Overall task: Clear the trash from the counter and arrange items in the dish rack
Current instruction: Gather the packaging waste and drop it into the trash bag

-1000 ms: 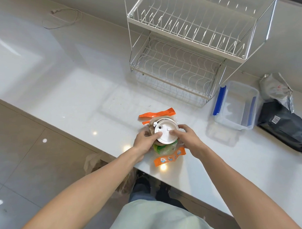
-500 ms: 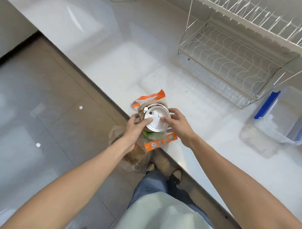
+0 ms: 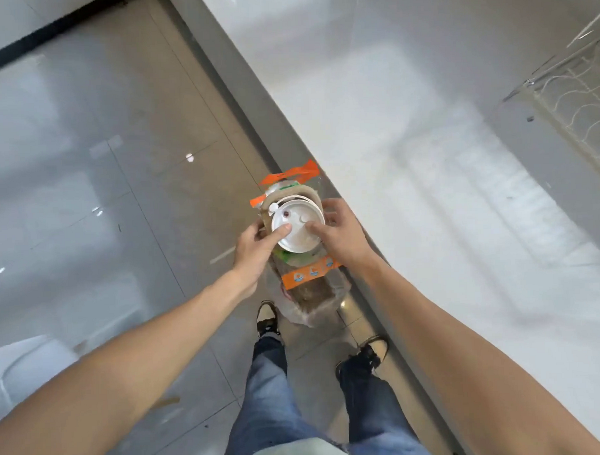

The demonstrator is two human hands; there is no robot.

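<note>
A bundle of trash point(image 3: 293, 207) is held between both hands, off the counter's front edge and above the floor. It is a clear wrapper with orange strips, a brown paper piece and a white plastic cup lid point(image 3: 297, 229) on top. My left hand point(image 3: 256, 244) grips its left side with the thumb on the lid. My right hand point(image 3: 339, 232) grips its right side, thumb also on the lid. Directly below hangs a clear plastic bag point(image 3: 311, 303) with brown contents. The wire dish rack point(image 3: 580, 105) shows only at the right edge.
The white counter point(image 3: 441, 127) runs diagonally across the right half, its front edge point(image 3: 253, 92) just beside the bundle. Glossy grey floor tiles point(image 3: 85, 166) fill the left. My two feet in dark shoes point(image 3: 267, 318) stand by the bag.
Both hands carried the trash bundle from the counter top leftward past the front edge, over the bag on the floor. The view swung left, so the rack and clear container slid out of sight.
</note>
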